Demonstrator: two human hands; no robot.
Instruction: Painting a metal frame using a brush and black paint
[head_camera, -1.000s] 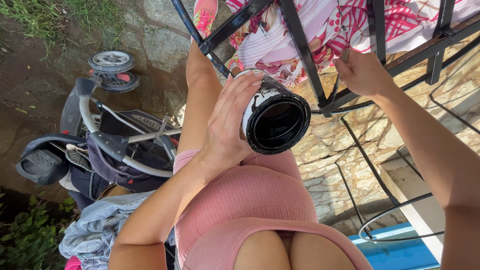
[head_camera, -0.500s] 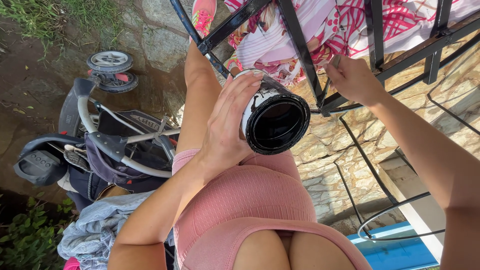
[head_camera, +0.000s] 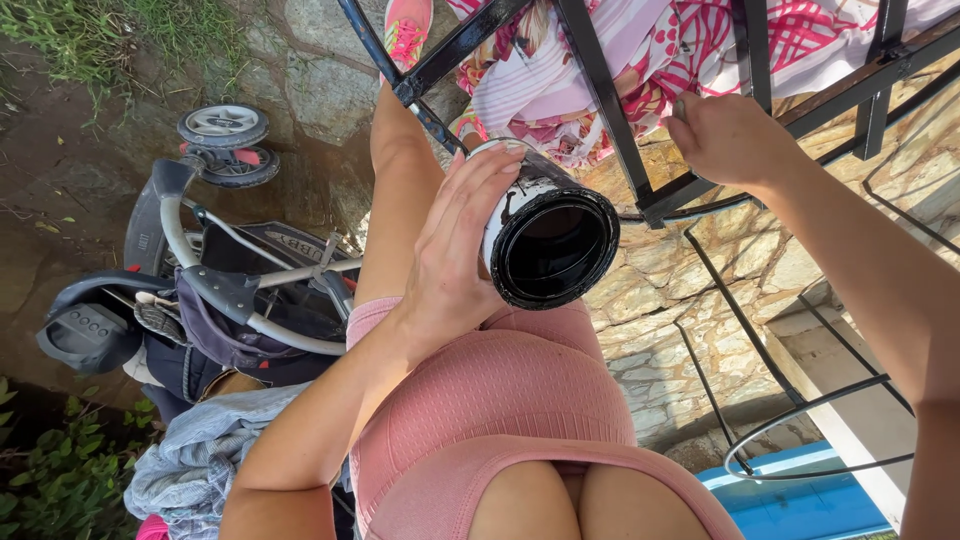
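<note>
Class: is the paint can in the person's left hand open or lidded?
Open: the paint can shows a dark, lidless mouth; left hand grips its side.

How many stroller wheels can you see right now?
2, as a stacked pair at the stroller's front end on the stone paving: the upper wheel and, just below it, the lower wheel. Any rear wheels are hidden under the seat and clothing.

The paint can is showing white sides smeared with black. Beside it, the railing is looking black, the cloth pink-and-white patterned, the shorts pink.
</note>
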